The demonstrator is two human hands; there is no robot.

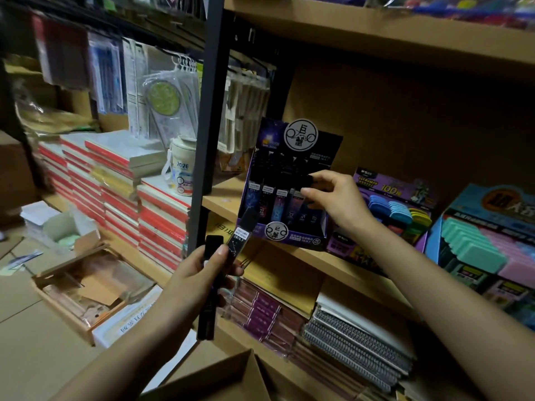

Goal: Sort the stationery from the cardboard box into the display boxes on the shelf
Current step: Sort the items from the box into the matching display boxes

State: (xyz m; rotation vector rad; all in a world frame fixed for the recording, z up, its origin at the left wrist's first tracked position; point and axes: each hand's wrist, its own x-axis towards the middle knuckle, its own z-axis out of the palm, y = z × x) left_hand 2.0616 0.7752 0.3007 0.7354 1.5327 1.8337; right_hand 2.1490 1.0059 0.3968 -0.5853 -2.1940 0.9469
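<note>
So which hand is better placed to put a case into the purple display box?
Right: the right hand pinches a case in the purple display box; the left hand holds spare cases below.

Purple display box (298,241) printed with a starry night sky; black cases (206,322) with white labels; tan shelf (225,201); red-and-white notebooks (162,221); blue box (469,195) of teal and pink packs (474,250); brown cardboard box (231,380).

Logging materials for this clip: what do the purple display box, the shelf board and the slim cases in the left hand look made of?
Purple display box: printed card, slightly glossy, folded edges.
Shelf board: pale wood-look board, matt; solid or laminate unclear.
Slim cases: probably hard plastic, dark, smooth, paper labels.
</note>
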